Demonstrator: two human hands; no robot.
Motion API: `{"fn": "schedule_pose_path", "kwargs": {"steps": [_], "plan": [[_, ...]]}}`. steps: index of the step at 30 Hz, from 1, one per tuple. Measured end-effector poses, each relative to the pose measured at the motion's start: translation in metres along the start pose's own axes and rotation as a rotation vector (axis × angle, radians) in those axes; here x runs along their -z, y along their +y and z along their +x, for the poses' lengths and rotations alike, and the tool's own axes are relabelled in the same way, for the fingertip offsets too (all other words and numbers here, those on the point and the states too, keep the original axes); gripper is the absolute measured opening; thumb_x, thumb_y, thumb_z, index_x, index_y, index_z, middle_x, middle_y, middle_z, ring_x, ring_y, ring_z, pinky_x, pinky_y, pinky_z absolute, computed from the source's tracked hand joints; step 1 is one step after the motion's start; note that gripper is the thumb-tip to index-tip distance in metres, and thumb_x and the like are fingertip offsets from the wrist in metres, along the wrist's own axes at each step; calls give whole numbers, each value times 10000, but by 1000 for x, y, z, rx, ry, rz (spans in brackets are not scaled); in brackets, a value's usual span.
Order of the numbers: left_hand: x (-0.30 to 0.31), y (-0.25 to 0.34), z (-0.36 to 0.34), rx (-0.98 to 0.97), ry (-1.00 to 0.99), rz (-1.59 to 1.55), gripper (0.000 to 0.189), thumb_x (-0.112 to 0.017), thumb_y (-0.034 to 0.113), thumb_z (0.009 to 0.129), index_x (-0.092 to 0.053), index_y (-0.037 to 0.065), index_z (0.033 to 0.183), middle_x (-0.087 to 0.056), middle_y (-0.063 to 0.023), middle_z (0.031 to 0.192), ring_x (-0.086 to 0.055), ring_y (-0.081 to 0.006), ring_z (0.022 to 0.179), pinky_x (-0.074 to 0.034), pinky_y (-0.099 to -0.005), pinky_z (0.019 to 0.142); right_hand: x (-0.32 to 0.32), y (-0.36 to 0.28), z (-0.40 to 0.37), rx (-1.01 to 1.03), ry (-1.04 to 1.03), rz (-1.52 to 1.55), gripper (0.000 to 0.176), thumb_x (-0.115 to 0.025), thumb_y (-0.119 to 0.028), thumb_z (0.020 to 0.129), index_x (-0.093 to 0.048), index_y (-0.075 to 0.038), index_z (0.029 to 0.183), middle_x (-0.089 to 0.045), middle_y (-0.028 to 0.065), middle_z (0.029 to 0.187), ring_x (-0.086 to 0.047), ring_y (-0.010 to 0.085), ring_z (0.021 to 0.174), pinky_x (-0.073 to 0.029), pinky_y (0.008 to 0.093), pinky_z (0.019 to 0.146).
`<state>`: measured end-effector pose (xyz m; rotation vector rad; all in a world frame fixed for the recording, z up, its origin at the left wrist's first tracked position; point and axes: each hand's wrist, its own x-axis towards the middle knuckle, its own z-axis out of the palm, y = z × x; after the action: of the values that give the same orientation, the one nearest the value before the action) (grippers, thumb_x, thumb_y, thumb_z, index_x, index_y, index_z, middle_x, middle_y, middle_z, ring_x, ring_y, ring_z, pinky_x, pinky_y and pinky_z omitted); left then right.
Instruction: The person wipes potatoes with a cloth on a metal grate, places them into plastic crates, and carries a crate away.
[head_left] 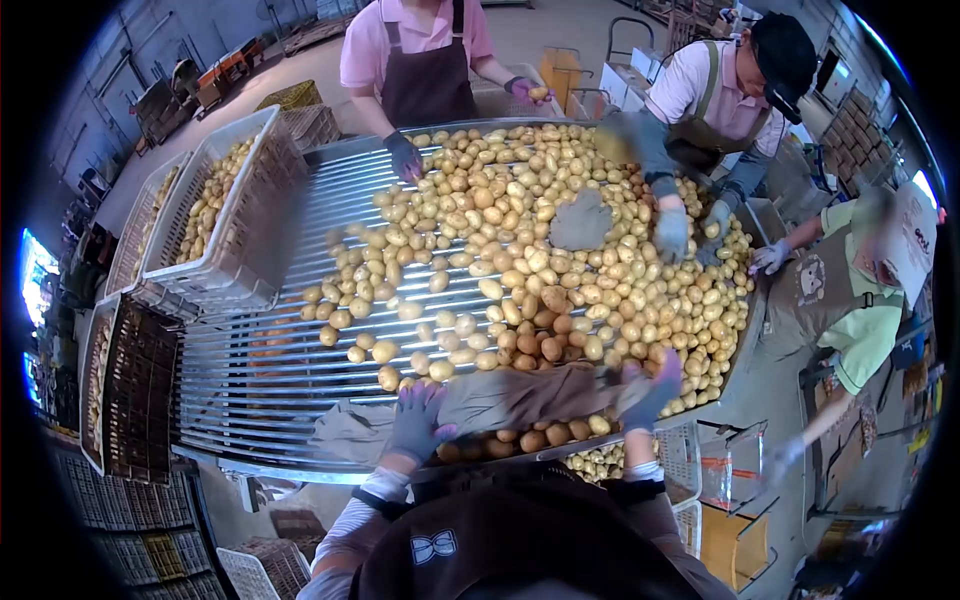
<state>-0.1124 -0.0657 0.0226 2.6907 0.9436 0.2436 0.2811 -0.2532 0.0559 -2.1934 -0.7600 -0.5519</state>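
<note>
While the left hand (416, 424) lies palm down with its fingers and thumb spread on a long, wrinkled grey-brown cloth (500, 398), the right hand (652, 392) sits at the cloth's other end, its fingers extended and its thumb held apart. Both hands wear grey gloves with pinkish-purple fingertips. Whether the right hand grips any of the fabric, I cannot tell.

The cloth stretches along the near side of a metal-barred sorting table (250, 372). Brown-looking potatoes (545, 345) cluster just beyond the cloth, and more show between it and the table's near edge. Pale yellow potatoes (510, 205) spread thinly over the middle bars and pile densely toward the right end. A crumpled grey piece of fabric (582, 220) rests on them, well apart from the long cloth.

At the table's left end, a white plastic crate (225, 235) holds potatoes and leans at a tilt in this view; a dark brown crate (140, 390) is near it, closer to the wearer.

Across the table, a co-worker in a pink shirt (365, 45) holds a potato (539, 93) in one gloved hand and reaches the other to the potatoes on the bars. Another co-worker, in a black cap (783, 52), has both gloved hands on the dense pile. A third, in a light green shirt (858, 345), stands at the right end, one gloved hand by the rim.
</note>
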Motion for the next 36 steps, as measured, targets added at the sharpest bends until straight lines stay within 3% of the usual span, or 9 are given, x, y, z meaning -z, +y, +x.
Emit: {"fn": "schedule_pose_path", "kwargs": {"steps": [3, 9, 15, 19, 23, 28, 32, 35, 36], "plan": [[-34, -24, 2, 53, 137, -17, 598, -739, 480, 906, -646, 137, 1387, -616, -157, 1390, -509, -438, 1358, -352, -573, 1186, -41, 4, -23, 411, -479, 149, 586, -775, -206, 825, -581, -58, 1358, -561, 205, 1358, -517, 414, 1269, -422, 535, 1084], [30, -20, 28, 417, 351, -423, 417, -678, 443, 1002, -749, 77, 1190, -767, -176, 1036, -746, -387, 930, -585, -457, 791, -37, -25, -10, 353, -881, 145, 416, -716, -127, 757, -727, -135, 1173, -674, 148, 1168, -602, 400, 1094, -469, 512, 1007], [165, 3, 76, 282, 825, -699, 423, -714, 375, 1020, -755, 4, 1220, -791, -111, 1048, -736, -202, 935, -573, -343, 840, 31, -39, 52, 426, -293, 364, 273, -653, -28, 821, -735, -130, 1061, -702, 126, 1056, -632, 373, 1014, -495, 468, 982], [190, 8, 80, 178, 1030, -895, 513, -691, 368, 1036, -692, -77, 1290, -763, -128, 1177, -703, -190, 1059, -539, -344, 963, 77, 35, 58, 323, -321, 408, 291, -648, -26, 810, -726, -71, 1087, -691, 124, 1159, -623, 315, 1147, -483, 437, 1043], [180, 50, 60, 86, 510, -828, 430, -705, 266, 1023, -686, -62, 1301, -762, -145, 1190, -724, -212, 1067, -561, -348, 967, 108, 56, 60, 88, -1235, -292, 343, -648, -49, 803, -746, -172, 1109, -732, 149, 1063, -689, 355, 1039, -548, 448, 912], [118, 105, 77, -478, 25, -578, 397, -759, 182, 941, -717, 77, 1322, -782, -102, 1165, -770, -232, 1021, -619, -328, 863, 54, 2, 20, 272, -796, 282, 364, -598, -157, 959, -659, -109, 1315, -704, 195, 1164, -683, 421, 1051, -553, 487, 914], [135, 166, 83, -712, 48, -635, 314, -825, 249, 868, -787, 130, 1157, -797, -74, 1060, -765, -270, 915, -591, -395, 851, 15, -110, 18, 610, -831, 521, 377, -552, -283, 1005, -675, -99, 1310, -704, 128, 1121, -681, 335, 1063, -536, 469, 940], [150, 158, 90, -795, 52, -605, 375, -832, 314, 865, -776, 145, 1195, -796, -71, 1053, -762, -263, 933, -584, -412, 835, -7, -109, -1, 462, -1143, 346, 342, -575, -284, 1003, -695, -119, 1277, -706, 116, 1098, -690, 320, 1029, -549, 445, 912], [140, 147, 82, -772, 40, -673, 458, -716, 255, 972, -660, 183, 1421, -714, -95, 1327, -741, -268, 1076, -595, -423, 893, -18, -75, -20, 904, -876, 280, 325, -583, -319, 1005, -715, -129, 1233, -714, 120, 1126, -693, 323, 1056, -542, 443, 947]]}}
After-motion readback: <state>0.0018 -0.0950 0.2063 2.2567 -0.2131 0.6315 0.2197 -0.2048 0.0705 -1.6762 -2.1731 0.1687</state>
